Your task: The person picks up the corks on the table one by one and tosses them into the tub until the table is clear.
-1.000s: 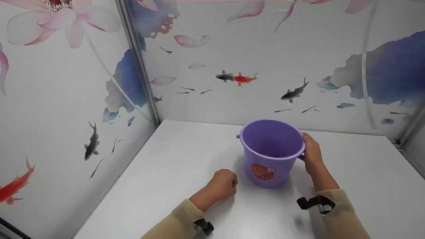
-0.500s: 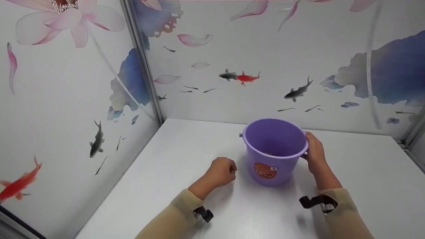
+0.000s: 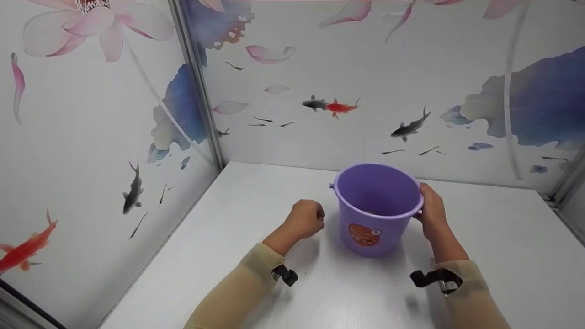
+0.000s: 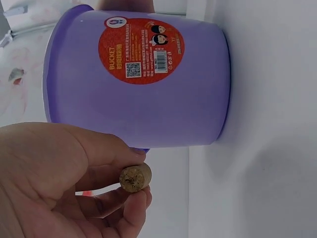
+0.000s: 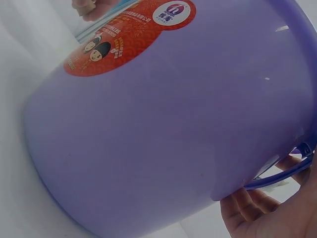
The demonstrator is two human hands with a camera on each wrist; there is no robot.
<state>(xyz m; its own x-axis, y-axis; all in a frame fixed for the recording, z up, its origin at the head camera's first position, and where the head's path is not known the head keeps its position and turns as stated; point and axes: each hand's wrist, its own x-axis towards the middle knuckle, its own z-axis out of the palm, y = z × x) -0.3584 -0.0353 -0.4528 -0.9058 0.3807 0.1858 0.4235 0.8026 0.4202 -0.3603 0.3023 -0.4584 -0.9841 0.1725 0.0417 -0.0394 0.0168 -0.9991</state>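
Observation:
A purple bucket (image 3: 374,228) stands upright on the table, with a red-orange label (image 4: 141,52) on its side. Left of it, apart from its wall, is my left hand (image 3: 305,220). The left wrist view shows its thumb and fingers pinching a short brown cork (image 4: 136,178), end face toward the camera; the head view hides it behind the knuckles. At the bucket's right side my right hand (image 3: 432,209) grips the rim, by the purple handle (image 5: 280,178). Inside, a small brownish patch shows just over the near rim, too little to identify.
The white table (image 3: 219,237) reaches back to a white wall panel (image 3: 283,146) painted with fish and petals. Another painted panel (image 3: 87,137) borders the left side. A tiny dark speck (image 3: 305,273) lies in front of my left hand.
My left hand has moved forward and up beside the bucket, still holding the cork. My right hand and the bucket stay in place; the head view has shifted slightly.

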